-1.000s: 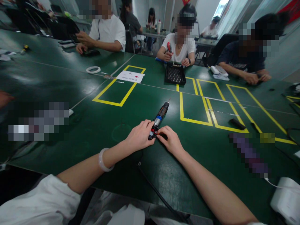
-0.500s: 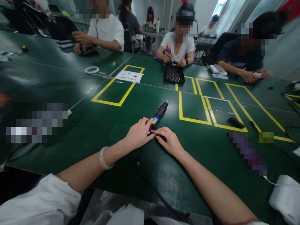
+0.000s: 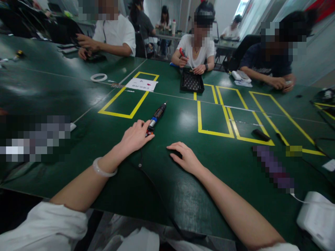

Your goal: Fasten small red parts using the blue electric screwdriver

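Observation:
A black electric screwdriver [image 3: 157,116] with a blue band and a red rear end lies on the green table [image 3: 78,139], its tip pointing away from me. My left hand [image 3: 134,137], with a pale bangle on the wrist, rests on the table with its fingers closed over the tool's rear end. The tool's black cable [image 3: 142,167] runs back from under that hand toward the table's near edge. My right hand [image 3: 184,157] lies palm down on the table to the right, apart from the tool, fingers loosely stretched and holding nothing.
Yellow tape rectangles [image 3: 125,99] mark the table. Beyond them lie a white paper [image 3: 141,84], a tape ring [image 3: 98,77] and a black tray [image 3: 192,82] where a person works. A small black object [image 3: 260,135] lies to the right and a white device [image 3: 316,218] sits near right. Other people are seated across the table.
My left hand has slid the screwdriver to the left across the table. My right hand has let go of the tool's rear end and now rests flat, apart from it.

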Demonstrator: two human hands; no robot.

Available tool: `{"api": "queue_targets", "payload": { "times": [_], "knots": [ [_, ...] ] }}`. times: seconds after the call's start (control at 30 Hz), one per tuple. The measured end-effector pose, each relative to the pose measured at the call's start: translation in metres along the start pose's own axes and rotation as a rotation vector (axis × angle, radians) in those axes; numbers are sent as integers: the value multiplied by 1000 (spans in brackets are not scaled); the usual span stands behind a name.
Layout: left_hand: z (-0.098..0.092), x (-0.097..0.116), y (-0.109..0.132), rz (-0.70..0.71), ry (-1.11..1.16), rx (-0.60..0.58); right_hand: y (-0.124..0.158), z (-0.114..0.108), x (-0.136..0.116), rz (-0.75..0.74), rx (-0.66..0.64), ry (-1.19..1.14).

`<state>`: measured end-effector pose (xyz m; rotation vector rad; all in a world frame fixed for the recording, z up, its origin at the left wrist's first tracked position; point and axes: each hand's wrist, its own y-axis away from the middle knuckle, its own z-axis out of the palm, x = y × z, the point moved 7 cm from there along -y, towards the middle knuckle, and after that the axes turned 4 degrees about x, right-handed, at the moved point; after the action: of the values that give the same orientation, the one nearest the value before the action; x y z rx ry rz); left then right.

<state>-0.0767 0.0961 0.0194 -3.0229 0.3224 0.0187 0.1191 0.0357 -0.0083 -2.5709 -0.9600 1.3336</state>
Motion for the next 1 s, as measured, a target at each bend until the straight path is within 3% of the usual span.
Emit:
{"api": "queue_targets", "payload": {
  "times": [0.27,0.43,0.53,0.67,0.87,1.0],
  "knots": [
    [13,-99,-18,-263,74,-57,-1,-1,-2,3,-12,0],
    [18,-140,-18,-353,118,-58,-1,0,-2,-3,-18,2],
    [15,-146,-14,-389,96,-11,-1,0,-1,-10,-15,7],
    [1,-134,-9,-343,41,146,-1,0,-1,-12,-12,0],
    [-5,-124,-8,-338,-29,110,-1,1,-1,-7,-18,2],
    [-15,-111,-8,-343,-1,178,-2,0,0,0,-7,-20]
  ]
}}
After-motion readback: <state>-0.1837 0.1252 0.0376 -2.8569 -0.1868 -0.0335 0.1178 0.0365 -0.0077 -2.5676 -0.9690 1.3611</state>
